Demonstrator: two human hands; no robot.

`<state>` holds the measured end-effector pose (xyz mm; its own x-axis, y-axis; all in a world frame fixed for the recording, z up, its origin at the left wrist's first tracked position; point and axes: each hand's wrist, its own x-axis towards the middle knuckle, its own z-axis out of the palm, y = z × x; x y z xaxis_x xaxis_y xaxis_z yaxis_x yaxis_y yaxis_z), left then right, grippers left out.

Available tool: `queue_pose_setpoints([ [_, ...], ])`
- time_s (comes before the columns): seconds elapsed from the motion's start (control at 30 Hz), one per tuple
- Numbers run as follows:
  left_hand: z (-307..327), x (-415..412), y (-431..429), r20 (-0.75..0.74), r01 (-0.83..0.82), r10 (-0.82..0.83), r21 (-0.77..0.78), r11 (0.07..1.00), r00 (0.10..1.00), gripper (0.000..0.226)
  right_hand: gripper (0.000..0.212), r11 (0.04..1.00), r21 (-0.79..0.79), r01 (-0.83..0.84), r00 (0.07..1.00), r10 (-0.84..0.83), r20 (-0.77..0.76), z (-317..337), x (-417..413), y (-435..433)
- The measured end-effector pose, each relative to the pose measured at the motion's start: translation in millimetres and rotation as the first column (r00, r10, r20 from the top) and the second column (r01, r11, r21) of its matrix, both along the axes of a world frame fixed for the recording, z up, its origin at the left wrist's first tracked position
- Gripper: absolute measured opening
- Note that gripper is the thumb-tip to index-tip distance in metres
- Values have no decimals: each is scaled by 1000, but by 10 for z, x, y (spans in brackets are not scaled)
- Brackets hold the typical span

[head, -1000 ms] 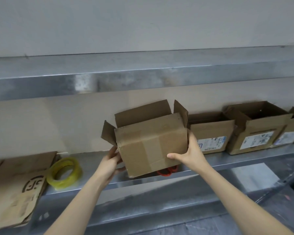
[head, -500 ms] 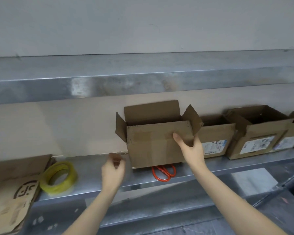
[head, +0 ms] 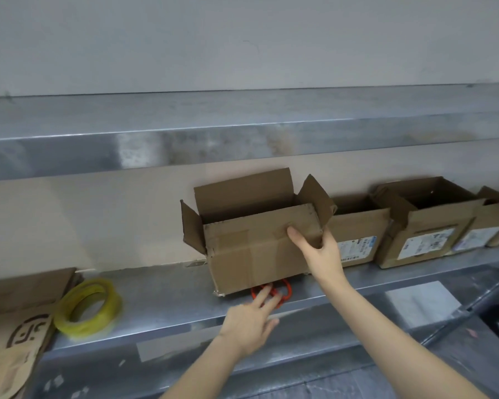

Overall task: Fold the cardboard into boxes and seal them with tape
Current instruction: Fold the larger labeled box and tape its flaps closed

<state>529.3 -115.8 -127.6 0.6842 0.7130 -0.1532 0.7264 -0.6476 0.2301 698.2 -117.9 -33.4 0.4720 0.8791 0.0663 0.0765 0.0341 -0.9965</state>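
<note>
The open box [head: 251, 251] stands on the metal shelf [head: 170, 300], flaps up, its front bottom edge over the red scissors [head: 286, 287]. The right hand [head: 320, 254] grasps the box's front right corner, thumb on the front face. The left hand [head: 251, 321] is released, fingers straight over the scissor handles; whether it touches them I cannot tell. Another box [head: 357, 226] sits just beside on the right. Bare shelf separates the box from the tape roll [head: 88, 306] and flat cardboard [head: 15, 326] at left.
</note>
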Motion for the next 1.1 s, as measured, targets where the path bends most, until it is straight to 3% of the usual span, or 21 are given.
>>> queue_pose_setpoints([
  [0.4,16,-33,189,-111,-102,107,54,993,988,47,57,1000,22,22,1000,-22,-7,-20,-8,42],
  [0.63,56,-763,279,-156,-189,207,122,974,966,47,74,998,8,55,998,-55,-26,-64,-34,100],
  [0.83,49,-1546,391,-150,-382,402,146,912,903,44,101,1000,8,14,999,-15,45,-32,-128,75],
  [1.1,85,-1868,559,-169,-479,502,161,863,848,42,100,1000,20,16,999,-17,40,-106,-238,-40],
])
